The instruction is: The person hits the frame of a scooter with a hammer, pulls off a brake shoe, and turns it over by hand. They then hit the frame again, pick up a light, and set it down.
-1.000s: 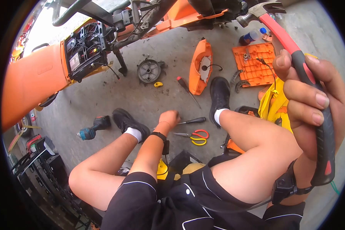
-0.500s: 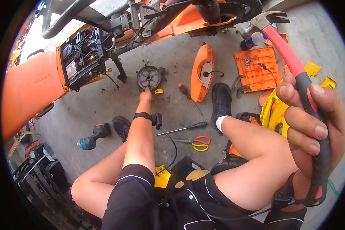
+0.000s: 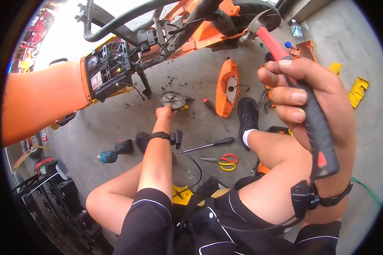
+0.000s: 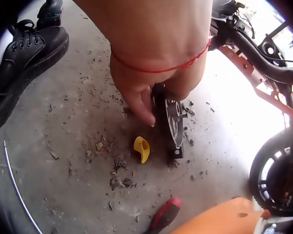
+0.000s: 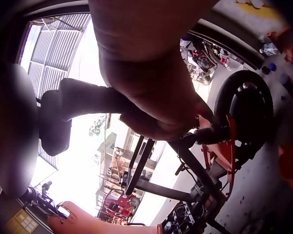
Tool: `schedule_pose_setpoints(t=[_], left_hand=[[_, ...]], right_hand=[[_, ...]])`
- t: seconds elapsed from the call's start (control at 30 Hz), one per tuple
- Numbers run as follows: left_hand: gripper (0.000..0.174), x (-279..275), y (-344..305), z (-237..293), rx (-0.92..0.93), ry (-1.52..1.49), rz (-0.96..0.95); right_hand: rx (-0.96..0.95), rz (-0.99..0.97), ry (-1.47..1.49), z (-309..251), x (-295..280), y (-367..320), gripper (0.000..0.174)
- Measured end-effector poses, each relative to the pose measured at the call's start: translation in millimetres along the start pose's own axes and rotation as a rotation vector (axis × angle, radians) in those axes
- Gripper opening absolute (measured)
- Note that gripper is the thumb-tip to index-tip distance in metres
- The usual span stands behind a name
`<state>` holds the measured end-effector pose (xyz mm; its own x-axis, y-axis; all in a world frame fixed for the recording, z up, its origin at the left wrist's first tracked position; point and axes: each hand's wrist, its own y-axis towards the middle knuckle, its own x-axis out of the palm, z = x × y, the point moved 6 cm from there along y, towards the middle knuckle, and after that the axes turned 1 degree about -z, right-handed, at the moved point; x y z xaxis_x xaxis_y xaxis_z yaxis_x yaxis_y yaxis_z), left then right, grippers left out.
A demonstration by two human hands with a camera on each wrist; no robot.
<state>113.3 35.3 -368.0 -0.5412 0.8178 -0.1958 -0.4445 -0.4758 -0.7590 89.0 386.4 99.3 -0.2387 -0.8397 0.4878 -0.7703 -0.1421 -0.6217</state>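
My right hand (image 3: 330,91) holds a claw hammer (image 3: 320,127) by its black and red grip, raised in front of me. Its metal head is up and away from me. In the right wrist view the dark handle end (image 5: 95,101) sticks out past the palm. Low over the floor, my left hand (image 3: 164,111) grips the near rim of a grey spoked metal disc (image 3: 174,97). The left wrist view shows the disc (image 4: 175,124) tilted steeply on edge, its upper part hidden by the hand. A small yellow curved piece (image 4: 142,150) lies beside it.
An orange motorcycle (image 3: 42,95) with exposed wiring stands ahead. Around my feet lie a cordless drill (image 3: 115,152), screwdrivers (image 3: 219,143), red-and-yellow-handled scissors (image 3: 227,161) and an orange panel (image 3: 228,89). Yellow pieces (image 3: 359,91) and a bottle (image 3: 296,29) are at the right.
My left hand reached forward from between my feet to the disc, which lay flat and is now tilted up. The right hand with the hammer shifted left in the view.
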Motion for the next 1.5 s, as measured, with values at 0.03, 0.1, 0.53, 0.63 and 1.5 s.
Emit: schedule_pose_setpoints(t=[0.03,0.1,0.53,0.63,1.5], left_hand=[[0.023,-3.0,-9.9,1.4,-0.036,0.059,-0.052],[0.026,-15.1,-27.8,5.3,-0.057,0.123,-0.099],[0.032,-32.8,-180.8,2.3,1.417,1.038,0.062],[0.018,-31.4,-170.8,-72.4,1.170,1.550,-0.202],[0.026,-44.5,-176.5,-135.8,1.298,1.545,-0.208]], right_hand=[[-0.009,-0.012,0.005,-2.0,1.7,-0.7,0.019],[-0.004,-0.054,-0.080,-0.1,1.8,0.7,0.015],[-0.057,-0.184,-0.156,19.9,8.5,10.0,0.016],[-0.065,-0.176,-0.158,25.7,9.2,8.0,0.019],[0.121,-0.175,-0.377,39.3,4.6,2.4,0.028]])
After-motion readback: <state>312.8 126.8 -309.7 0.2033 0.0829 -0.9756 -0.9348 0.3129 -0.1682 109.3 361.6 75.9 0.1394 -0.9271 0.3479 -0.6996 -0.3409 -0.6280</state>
